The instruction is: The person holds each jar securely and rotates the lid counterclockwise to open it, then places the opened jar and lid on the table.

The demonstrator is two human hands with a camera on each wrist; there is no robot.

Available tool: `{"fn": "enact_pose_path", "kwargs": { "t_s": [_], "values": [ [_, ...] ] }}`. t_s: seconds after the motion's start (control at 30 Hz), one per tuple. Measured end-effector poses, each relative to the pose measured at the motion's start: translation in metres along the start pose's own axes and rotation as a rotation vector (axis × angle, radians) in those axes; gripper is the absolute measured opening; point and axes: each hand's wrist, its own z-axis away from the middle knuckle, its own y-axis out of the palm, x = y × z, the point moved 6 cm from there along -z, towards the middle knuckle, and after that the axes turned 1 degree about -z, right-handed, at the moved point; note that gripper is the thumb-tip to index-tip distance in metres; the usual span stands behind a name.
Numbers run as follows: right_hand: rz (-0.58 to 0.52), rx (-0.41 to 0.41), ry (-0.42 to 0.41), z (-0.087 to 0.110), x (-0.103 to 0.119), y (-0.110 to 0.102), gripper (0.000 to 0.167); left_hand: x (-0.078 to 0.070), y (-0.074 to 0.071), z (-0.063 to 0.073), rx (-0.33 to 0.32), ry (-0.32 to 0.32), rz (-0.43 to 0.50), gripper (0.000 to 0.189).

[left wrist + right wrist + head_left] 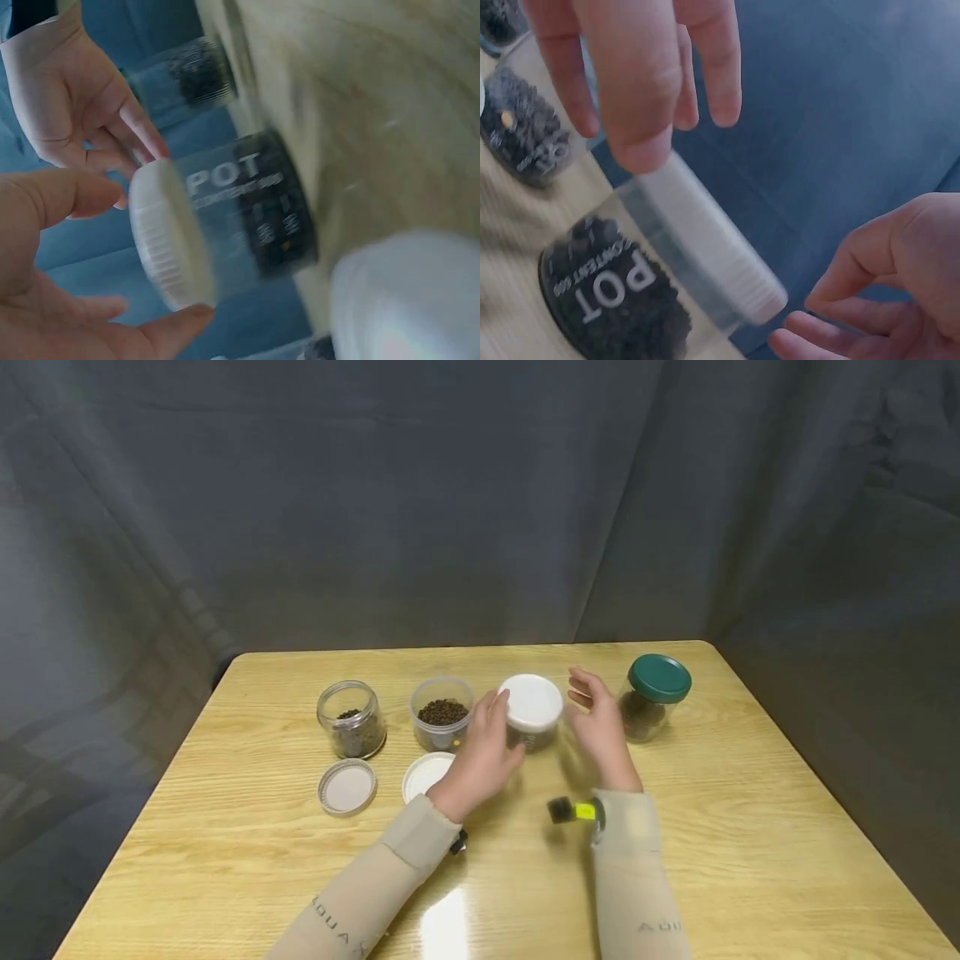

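A clear plastic pot [534, 739] with a white screw lid [531, 700] and dark granules stands between the two hands. My left hand [489, 758] is at the lid's left side, fingers spread; in the left wrist view one fingertip [196, 313] meets the lid's rim. My right hand [600, 731] is raised just right of the lid, apart from it, with loosely bent fingers and nothing in them. In the right wrist view, the pot's granules [622, 300] show behind printed lettering.
A jar with a green lid [660, 678] stands to the right. Leftward are an uncovered tub [441, 739] of brown granules and an uncovered clear jar [358, 735]. A white lid [426, 775] and a pale rimmed lid [347, 787] lie before them on the wooden table [225, 860].
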Motion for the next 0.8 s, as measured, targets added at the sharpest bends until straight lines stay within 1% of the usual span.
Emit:
{"fn": "enact_pose_path", "kwargs": {
  "t_s": [0.1,0.17,0.23,0.3,0.37,0.47,0.53,0.63,0.7,0.8],
  "values": [
    [0.001,0.051,0.056,-0.004,-0.012,0.002,0.061,0.004,0.008,-0.008,-0.029,-0.026,0.004,0.091],
    [0.003,0.088,0.090,-0.005,-0.019,0.004,0.062,0.007,0.013,-0.013,-0.027,-0.059,0.033,0.095],
    [0.002,0.122,0.112,-0.006,-0.026,0.007,0.062,0.010,0.016,-0.016,-0.029,-0.086,0.076,0.100],
    [-0.010,0.154,0.124,-0.008,-0.030,0.010,0.064,0.015,0.018,-0.018,-0.029,-0.127,0.130,0.104],
    [-0.064,0.182,0.147,-0.008,-0.034,0.012,0.067,0.018,0.021,-0.019,-0.032,-0.151,0.182,0.106],
    [-0.134,0.210,0.179,-0.006,-0.039,0.015,0.072,0.023,0.025,-0.020,-0.024,-0.167,0.227,0.106],
    [-0.197,0.226,0.194,-0.005,-0.041,0.015,0.075,0.026,0.027,-0.023,-0.028,-0.156,0.248,0.102],
    [-0.232,0.244,0.188,-0.004,-0.043,0.015,0.076,0.030,0.028,-0.026,-0.035,-0.143,0.274,0.094],
    [-0.237,0.253,0.182,-0.003,-0.044,0.015,0.073,0.032,0.028,-0.028,-0.041,-0.147,0.284,0.090],
    [-0.198,0.252,0.170,-0.001,-0.045,0.011,0.064,0.033,0.027,-0.029,-0.035,-0.158,0.309,0.087]
  ]
}}
